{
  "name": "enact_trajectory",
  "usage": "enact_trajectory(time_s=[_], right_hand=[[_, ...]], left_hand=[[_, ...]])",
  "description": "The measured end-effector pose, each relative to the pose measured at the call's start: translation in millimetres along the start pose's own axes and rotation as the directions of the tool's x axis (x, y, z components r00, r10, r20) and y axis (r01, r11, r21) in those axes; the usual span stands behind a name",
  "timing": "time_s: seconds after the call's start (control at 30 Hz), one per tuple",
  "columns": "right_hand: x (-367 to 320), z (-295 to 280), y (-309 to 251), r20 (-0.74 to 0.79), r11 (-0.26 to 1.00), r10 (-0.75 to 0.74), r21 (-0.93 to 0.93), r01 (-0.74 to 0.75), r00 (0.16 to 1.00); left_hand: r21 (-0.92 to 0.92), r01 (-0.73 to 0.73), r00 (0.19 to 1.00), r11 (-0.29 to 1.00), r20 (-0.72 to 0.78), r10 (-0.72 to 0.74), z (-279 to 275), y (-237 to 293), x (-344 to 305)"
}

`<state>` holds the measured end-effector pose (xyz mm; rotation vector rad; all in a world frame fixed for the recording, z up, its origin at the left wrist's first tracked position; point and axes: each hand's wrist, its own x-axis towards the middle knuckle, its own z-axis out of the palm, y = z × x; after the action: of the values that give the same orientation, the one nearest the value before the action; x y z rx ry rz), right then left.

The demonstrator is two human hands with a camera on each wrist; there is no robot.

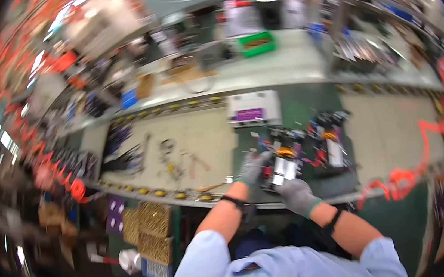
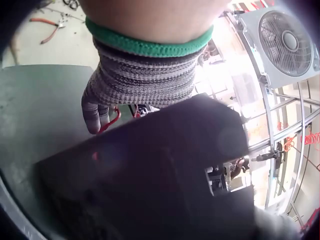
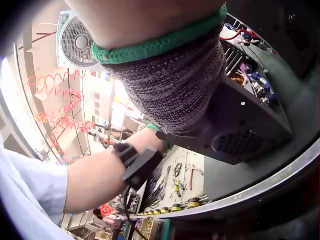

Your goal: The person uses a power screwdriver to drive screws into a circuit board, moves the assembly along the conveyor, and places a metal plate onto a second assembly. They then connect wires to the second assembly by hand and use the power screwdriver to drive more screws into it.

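Note:
A black metal case with a vented end and electronics inside lies between my hands, over the front of the green mat. Its circuit board carries a copper coil, and bright heat sinks show from above. My left hand, in a grey knit glove, is at the case's left side. Its bent fingers have a red wire right at their tips; I cannot tell whether they pinch it. My gloved right hand grips the case's near right corner, its fingertips hidden behind the case.
A second electronics unit stands on the mat to the right. Behind is a white box with a purple label. Pliers and dark cables lie left. A coiled red hose hangs right; a green bin is on the shelf.

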<state>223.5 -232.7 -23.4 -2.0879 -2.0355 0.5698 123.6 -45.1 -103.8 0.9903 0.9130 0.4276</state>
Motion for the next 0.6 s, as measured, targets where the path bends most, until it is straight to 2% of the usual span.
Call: enact_trajectory(time_s=[0.03, 0.07, 0.1, 0.13, 0.17, 0.2, 0.23, 0.3, 0.33, 0.37, 0.43, 0.47, 0.5, 0.53, 0.57, 0.6], right_hand=[[13, -4, -14, 0.080, 1.000, 0.018, -0.025, -0.016, 0.997], [26, -3, -25, 0.076, 0.999, -0.020, -0.037, 0.023, 0.997], [39, 2, -34, 0.074, 0.998, -0.030, -0.049, 0.033, 0.997], [50, 9, -42, 0.093, 0.995, -0.080, -0.052, 0.085, 0.992], [47, 11, -41, 0.032, 0.992, -0.118, -0.043, 0.120, 0.992], [48, 11, -42, -0.031, 0.989, -0.141, -0.038, 0.140, 0.989], [52, 13, -47, -0.023, 0.989, -0.145, -0.041, 0.144, 0.989], [57, 9, -56, 0.037, 0.991, -0.128, -0.041, 0.129, 0.991], [57, 8, -60, 0.043, 0.988, -0.135, -0.070, 0.138, 0.990], [63, 6, -61, 0.052, 0.987, -0.134, -0.078, 0.138, 0.990], [63, 3, -61, 0.187, 0.953, -0.230, -0.157, 0.260, 0.955], [66, -5, -73, 0.102, 0.949, -0.244, -0.179, 0.259, 0.964], [72, -4, -73, 0.073, 0.945, -0.275, -0.166, 0.283, 0.959], [80, -22, -87, 0.054, 0.955, -0.250, -0.153, 0.256, 0.967], [89, -26, -93, 0.028, 0.956, -0.240, -0.166, 0.241, 0.970], [97, -21, -94, 0.056, 0.967, -0.182, -0.172, 0.189, 0.982]], left_hand=[[0.367, 0.016, 0.997, 0.930, -0.077, 0.013, 9, 68, -28], [0.433, 0.030, 0.990, 0.901, -0.138, 0.033, -9, 64, 0], [0.582, -0.052, 0.975, 0.811, -0.147, 0.168, -37, 28, 56], [0.588, 0.025, 0.993, 0.808, -0.107, 0.047, -44, 38, 68], [0.759, 0.141, 0.989, 0.635, -0.139, -0.054, -31, 59, 60], [0.763, 0.039, 0.994, 0.645, -0.094, 0.051, -37, 37, 79], [0.711, -0.058, 0.982, 0.701, -0.087, 0.170, -41, 43, 62], [0.676, -0.081, 0.983, 0.732, -0.067, 0.170, -71, 14, 89], [0.583, -0.070, 0.991, 0.810, -0.051, 0.122, -81, 27, 72], [0.556, -0.044, 0.991, 0.830, -0.080, 0.106, -91, 23, 68], [0.456, -0.083, 0.986, 0.886, -0.091, 0.139, -109, 11, 61], [0.137, -0.122, 0.991, 0.983, -0.030, 0.127, -110, 9, 56], [-0.198, -0.097, 0.993, 0.975, 0.041, 0.108, -114, 13, 51], [0.260, -0.177, 0.982, 0.949, -0.023, 0.190, -119, 48, 35], [0.387, -0.364, 0.925, 0.847, 0.042, 0.378, -136, 39, 52], [0.221, -0.278, 0.960, 0.935, 0.034, 0.278, -143, 43, 59]])
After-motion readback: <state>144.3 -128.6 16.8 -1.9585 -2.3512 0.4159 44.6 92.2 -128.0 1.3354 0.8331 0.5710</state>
